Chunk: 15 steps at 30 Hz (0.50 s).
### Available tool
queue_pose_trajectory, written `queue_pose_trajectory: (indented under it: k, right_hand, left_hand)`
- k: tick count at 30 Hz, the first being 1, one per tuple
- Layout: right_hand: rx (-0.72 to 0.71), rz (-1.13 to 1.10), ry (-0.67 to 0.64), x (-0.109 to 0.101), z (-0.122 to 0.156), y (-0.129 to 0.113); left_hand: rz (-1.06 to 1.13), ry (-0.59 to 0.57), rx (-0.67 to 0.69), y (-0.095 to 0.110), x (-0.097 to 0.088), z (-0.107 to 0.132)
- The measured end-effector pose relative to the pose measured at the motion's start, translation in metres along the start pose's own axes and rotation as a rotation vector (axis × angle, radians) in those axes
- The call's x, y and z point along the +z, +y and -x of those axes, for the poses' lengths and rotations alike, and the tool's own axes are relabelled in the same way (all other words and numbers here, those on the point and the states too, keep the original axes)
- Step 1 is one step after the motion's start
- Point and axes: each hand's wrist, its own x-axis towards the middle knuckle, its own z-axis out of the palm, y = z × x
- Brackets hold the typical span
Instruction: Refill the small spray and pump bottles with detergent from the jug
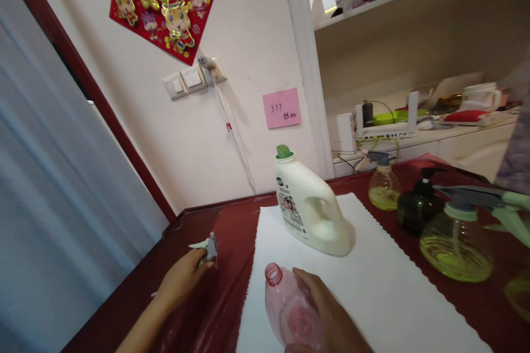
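Note:
My left hand (188, 273) is closed around a grey and pale green spray nozzle head (211, 249), low over the dark red tabletop on the left. Fingers of my right hand (331, 314) wrap round the right side of a clear pink bottle (285, 303). Its threaded mouth is uncovered and faces up, and its lower part runs out of the picture. Just behind it, on a white cloth (372, 287), stands a large pale green jug (312, 209) with a handle and a label. Something green sits in the jug's mouth.
Along the right are a spray bottle with yellow liquid (455, 253), a smaller spray bottle (384, 187) and a dark pump bottle (420, 204). A white router (387, 131) stands on the shelf behind. A cable (238, 143) hangs from the wall socket down to the table.

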Motion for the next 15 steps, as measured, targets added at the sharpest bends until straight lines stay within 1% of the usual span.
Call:
queue_pose_trajectory:
  k: [2, 4, 8, 10, 12, 15]
  right_hand:
    - [0.003, -0.058, -0.018, -0.001, -0.001, 0.001]
    - [-0.027, -0.101, -0.023, -0.002, -0.003, 0.004]
    - [-0.058, -0.113, -0.042, 0.001, -0.005, 0.012]
    - [-0.069, -0.092, -0.035, 0.003, -0.006, 0.015]
    - [-0.075, -0.081, -0.022, 0.004, -0.005, 0.016]
    - [-0.036, -0.08, -0.021, 0.003, -0.003, 0.015]
  left_hand:
    - [-0.018, -0.03, 0.009, -0.007, 0.011, -0.004]
    - [-0.027, -0.057, 0.021, -0.011, 0.018, -0.006]
    - [-0.041, -0.08, 0.02, -0.017, 0.026, -0.008]
    - [-0.05, -0.073, 0.008, -0.019, 0.025, -0.007]
    - [-0.065, -0.051, -0.01, -0.018, 0.02, -0.005]
    - [-0.106, 0.021, -0.031, -0.005, 0.007, 0.0]
